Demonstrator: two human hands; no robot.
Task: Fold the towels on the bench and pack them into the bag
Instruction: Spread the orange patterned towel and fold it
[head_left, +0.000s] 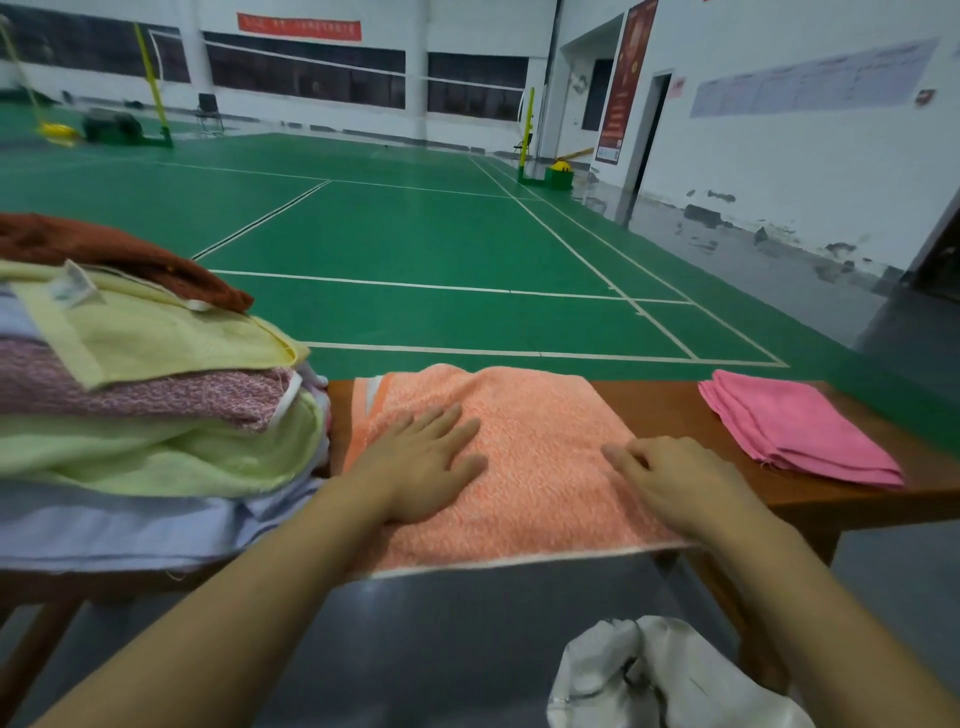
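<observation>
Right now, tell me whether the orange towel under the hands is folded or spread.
Cannot tell. The orange towel lies flat on the bench, both hands pressing it, but no layered edges show.

Green badminton court floor (415, 234) (white lines), white walls (779, 156)

Green court floor (415, 234), yellow net posts (528, 130), chair (209, 111).

On the left, a tall pile of towels (156, 405) takes up the bench (670, 410) and crowds right up against the orange towel (519, 457) in the middle. To the right, a strip of bare bench lies open between the orange towel and the folded pink cloth (800, 426). Below the near edge, the floor is open, with a white bag (670, 675) slumped at lower right.
</observation>
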